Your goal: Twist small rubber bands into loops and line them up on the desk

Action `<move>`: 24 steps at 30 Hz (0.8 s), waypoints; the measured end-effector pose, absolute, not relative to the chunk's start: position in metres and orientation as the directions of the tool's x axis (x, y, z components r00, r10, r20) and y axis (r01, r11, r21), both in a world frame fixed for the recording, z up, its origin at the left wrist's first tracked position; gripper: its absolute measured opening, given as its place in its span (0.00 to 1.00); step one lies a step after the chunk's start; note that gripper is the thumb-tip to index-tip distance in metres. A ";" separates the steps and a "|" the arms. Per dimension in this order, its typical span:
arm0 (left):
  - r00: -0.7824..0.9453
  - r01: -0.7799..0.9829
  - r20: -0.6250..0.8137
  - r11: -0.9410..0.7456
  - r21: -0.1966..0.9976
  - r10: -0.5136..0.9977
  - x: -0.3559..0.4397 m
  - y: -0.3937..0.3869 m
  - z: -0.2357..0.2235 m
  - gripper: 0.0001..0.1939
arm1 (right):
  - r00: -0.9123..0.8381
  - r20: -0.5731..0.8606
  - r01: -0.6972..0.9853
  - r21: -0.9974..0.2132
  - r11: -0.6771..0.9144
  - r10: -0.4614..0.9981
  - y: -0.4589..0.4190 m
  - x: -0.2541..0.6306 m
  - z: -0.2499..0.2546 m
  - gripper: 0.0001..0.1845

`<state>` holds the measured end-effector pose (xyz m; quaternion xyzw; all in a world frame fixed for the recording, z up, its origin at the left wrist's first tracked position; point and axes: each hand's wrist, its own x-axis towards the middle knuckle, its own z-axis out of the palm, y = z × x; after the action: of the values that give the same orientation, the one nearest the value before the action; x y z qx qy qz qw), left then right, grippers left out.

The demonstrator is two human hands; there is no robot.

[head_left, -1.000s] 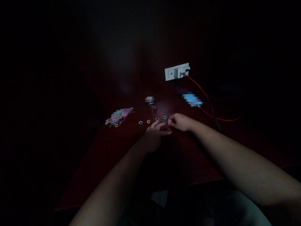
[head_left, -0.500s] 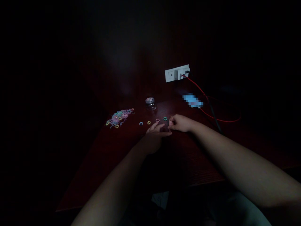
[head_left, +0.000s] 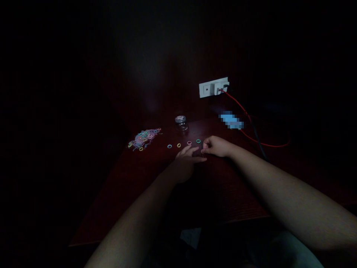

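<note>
My left hand (head_left: 187, 160) lies low over the dark red table with its fingers stretched out and apart, just below a row of small hair ties. In that row are a blue hair tie (head_left: 169, 146), a yellow hair tie (head_left: 179, 145), a pink hair tie (head_left: 189, 143) and a green hair tie (head_left: 198, 141). My right hand (head_left: 216, 146) is closed in a pinch right of the green one, close to the left fingertips. Whatever the pinch holds is too small and dark to name.
A pile of mixed hair ties and thin strands (head_left: 145, 138) sits at the left. Behind the row stands a small clear lidded jar (head_left: 180, 122). A blurred-out bright phone-like object (head_left: 231, 120) lies back right, its red cable (head_left: 235, 98) running to a wall socket (head_left: 206, 89).
The whole view has shifted slightly, so things appear a little further right. Both hands keep almost the same pose and place beside the row.
</note>
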<state>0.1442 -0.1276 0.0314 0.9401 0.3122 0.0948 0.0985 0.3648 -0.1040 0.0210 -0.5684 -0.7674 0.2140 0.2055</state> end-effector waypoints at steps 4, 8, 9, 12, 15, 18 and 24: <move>0.704 0.621 0.242 -0.744 0.247 0.668 0.132 -0.120 0.037 0.20 | -0.265 0.103 0.754 -0.598 0.272 0.959 -0.100 0.367 0.017 0.18; 0.666 0.678 0.208 -0.697 0.232 0.717 0.123 -0.112 0.038 0.16 | -0.249 0.076 0.747 -0.619 0.242 0.965 -0.098 0.367 0.016 0.18; 0.668 0.681 0.199 -0.697 0.224 0.717 0.123 -0.111 0.038 0.15 | -0.248 0.072 0.748 -0.620 0.238 0.966 -0.098 0.367 0.017 0.17; 0.675 0.680 0.198 -0.704 0.205 0.711 0.125 -0.111 0.037 0.13 | -0.255 0.076 0.746 -0.618 0.247 0.964 -0.099 0.367 0.018 0.15; 0.678 0.679 0.206 -0.708 0.192 0.706 0.127 -0.112 0.037 0.12 | -0.298 0.089 0.723 -0.629 0.286 0.950 -0.102 0.366 0.020 0.11; 0.681 0.678 0.205 -0.711 0.188 0.703 0.127 -0.113 0.036 0.12 | -0.322 0.069 0.717 -0.633 0.291 0.944 -0.106 0.363 0.022 0.11; 0.680 0.682 0.181 -0.703 0.202 0.711 0.128 -0.113 0.037 0.13 | -0.303 0.072 0.785 -0.546 0.292 0.950 -0.112 0.357 0.027 0.07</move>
<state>0.1278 -0.1132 0.0366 0.9145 0.3807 0.1235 0.0591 0.3573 -0.1122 0.0266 -0.5566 -0.7794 0.2099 0.1964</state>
